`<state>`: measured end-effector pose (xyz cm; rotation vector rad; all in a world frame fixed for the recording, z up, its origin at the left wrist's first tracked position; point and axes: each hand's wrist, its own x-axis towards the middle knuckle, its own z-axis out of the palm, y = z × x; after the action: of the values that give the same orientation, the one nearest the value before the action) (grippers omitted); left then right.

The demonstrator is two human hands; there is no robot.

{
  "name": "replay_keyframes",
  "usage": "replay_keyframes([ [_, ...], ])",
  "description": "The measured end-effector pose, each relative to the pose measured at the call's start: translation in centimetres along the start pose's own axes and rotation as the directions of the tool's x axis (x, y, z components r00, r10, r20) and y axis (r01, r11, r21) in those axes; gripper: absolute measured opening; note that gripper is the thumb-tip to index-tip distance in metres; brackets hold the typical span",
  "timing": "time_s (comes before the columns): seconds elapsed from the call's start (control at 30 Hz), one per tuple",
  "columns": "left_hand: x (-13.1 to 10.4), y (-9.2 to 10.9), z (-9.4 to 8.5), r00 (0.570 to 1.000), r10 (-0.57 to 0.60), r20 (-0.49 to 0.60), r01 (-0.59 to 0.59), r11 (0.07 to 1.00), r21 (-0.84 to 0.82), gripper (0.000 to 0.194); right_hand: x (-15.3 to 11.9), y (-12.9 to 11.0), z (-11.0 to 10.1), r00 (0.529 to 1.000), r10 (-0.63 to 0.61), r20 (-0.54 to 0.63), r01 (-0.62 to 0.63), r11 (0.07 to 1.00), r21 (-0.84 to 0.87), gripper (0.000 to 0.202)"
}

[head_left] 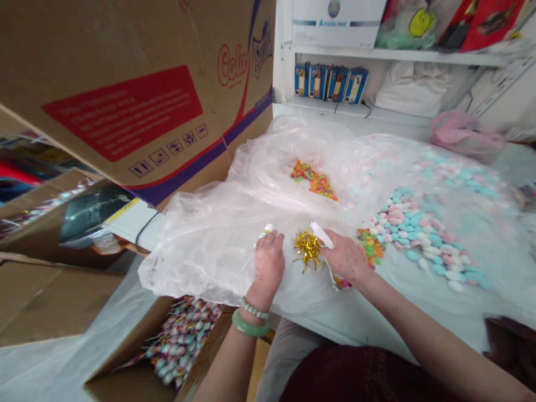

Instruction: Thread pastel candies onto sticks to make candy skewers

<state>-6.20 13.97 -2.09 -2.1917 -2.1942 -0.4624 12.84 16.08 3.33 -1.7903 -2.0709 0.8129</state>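
Observation:
My left hand (269, 259) is closed in a pinch on a small candy stick (269, 228), with pale candy at its top and a thin white stick passing beside the palm. In my right hand (345, 258) is a narrow white piece (321, 234) that pokes out past the fingertips; its kind is unclear. Between the hands lies a pile of shiny gold ties (307, 247). Orange and green gummy candies (371, 245) are just right of my right hand, partly hidden by it. Pink, white and blue candies (419, 234) spread farther right on the plastic sheet (209, 240).
A big cardboard box (167, 95) stands at the back left. Orange ring candies (314, 180) lie under or in clear plastic. Down to the left, an open carton (121, 357) holds many candy sticks. Shelves (397, 56) with boxes and bags line the back, beside a pink bag (467, 134).

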Motion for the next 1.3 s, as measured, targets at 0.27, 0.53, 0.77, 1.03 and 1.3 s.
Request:
replay_keyframes([
  [0.27, 3.1, -2.9, -1.4, 0.965, -0.252, 0.074, 0.221, 0.931, 0.29, 0.031, -5.6, 2.9, 0.4, 0.859, 0.024, 0.512, -0.411, 0.629, 0.66, 0.026],
  [0.53, 0.4, 7.0, -2.4, 0.971, -0.21, 0.115, 0.238, 0.803, -0.546, 0.038, -7.6, 5.7, -1.0, 0.898, 0.035, 0.439, -0.414, 0.403, 0.816, 0.017],
  [0.77, -2.6, 15.8, -0.2, 0.748, 0.107, 0.655, 0.644, 0.117, -0.756, 0.032, -9.0, 8.8, -2.5, 0.893, -0.031, 0.448, -0.409, 0.358, 0.84, 0.006],
  [1.03, -1.4, 19.8, 1.4, 0.824, 0.138, 0.549, 0.466, 0.386, -0.796, 0.037, -10.6, 12.8, -4.4, 0.909, 0.1, 0.404, -0.413, 0.106, 0.905, 0.013],
  [1.3, 2.3, 21.9, 0.1, 0.926, 0.018, 0.377, 0.331, 0.441, -0.834, 0.033, -10.9, 14.8, -8.0, 0.896, 0.435, 0.092, -0.245, 0.311, 0.918, 0.009],
])
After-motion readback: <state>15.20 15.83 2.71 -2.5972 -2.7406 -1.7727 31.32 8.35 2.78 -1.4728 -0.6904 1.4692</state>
